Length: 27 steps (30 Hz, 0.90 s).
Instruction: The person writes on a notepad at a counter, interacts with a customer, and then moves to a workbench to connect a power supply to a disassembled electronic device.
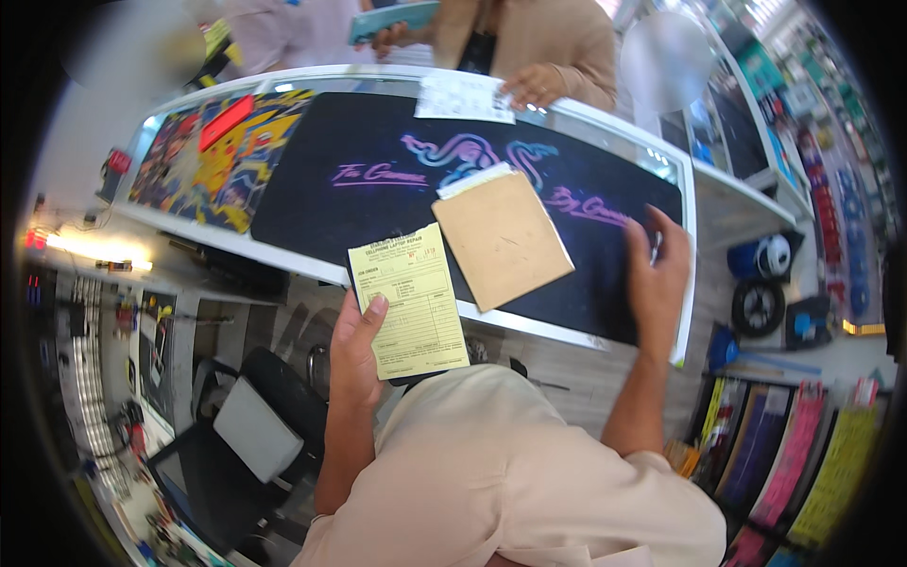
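Observation:
My left hand (355, 345) grips a yellow printed form (412, 312), thumb on its front and fingers hidden behind. Dark edges peek out at the form's top and bottom; what lies behind it I cannot make out. Just right of the form, a brown cardboard-backed pad (504, 241) rests at a tilt on the black desk mat (312, 189), white paper sticking out at its far edge. My right hand (659, 274) is over the mat's right end, empty, with thumb and fingers apart.
Across the white-edged counter (688, 203), a person's hand (536, 85) touches a white printed sheet (465, 98); their other hand holds a teal flat object (394, 21). A red flat case (227, 123) lies on the colourful mat (184, 175). A black chair (198, 472) stands at left, shelves at right.

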Motion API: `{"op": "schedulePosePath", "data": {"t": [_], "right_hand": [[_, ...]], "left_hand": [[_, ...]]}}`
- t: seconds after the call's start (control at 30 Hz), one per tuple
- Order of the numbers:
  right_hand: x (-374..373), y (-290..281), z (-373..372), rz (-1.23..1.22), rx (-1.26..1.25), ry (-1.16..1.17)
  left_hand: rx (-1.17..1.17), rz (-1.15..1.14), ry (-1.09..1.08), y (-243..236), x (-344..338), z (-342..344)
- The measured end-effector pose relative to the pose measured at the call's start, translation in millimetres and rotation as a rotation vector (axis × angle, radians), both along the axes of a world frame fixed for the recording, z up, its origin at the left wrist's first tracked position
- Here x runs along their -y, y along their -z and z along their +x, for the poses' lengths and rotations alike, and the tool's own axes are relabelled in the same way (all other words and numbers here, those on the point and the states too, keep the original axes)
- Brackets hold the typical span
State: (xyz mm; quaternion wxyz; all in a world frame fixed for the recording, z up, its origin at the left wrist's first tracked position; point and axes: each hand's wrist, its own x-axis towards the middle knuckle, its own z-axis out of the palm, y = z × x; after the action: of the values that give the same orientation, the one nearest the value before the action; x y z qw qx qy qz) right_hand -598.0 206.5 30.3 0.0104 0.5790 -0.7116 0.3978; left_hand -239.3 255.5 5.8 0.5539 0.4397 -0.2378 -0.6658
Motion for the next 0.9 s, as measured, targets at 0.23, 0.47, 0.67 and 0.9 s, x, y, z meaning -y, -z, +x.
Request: {"op": "schedulePosePath", "data": {"t": [0.23,0.47,0.67,0.9], "right_hand": [[4.2,31.1,-44.4,0.397,-0.060,0.024],[69.5,-5.1,135.2,0.126,0.000,-0.601],[114.2,6.8,271.7,0.309,-0.420,-0.635],[65.4,4.8,419.7,0.261,0.549,-0.860]], "left_hand": [[-0.086,-0.045,-0.250,12.0,-35.5,29.2],[-0.137,-0.087,-0.480,28.0,-65.9,83.8],[-0.064,-0.119,-0.673,44.8,-127.1,167.8],[-0.007,-0.092,-0.895,65.3,-215.2,284.1]]}}
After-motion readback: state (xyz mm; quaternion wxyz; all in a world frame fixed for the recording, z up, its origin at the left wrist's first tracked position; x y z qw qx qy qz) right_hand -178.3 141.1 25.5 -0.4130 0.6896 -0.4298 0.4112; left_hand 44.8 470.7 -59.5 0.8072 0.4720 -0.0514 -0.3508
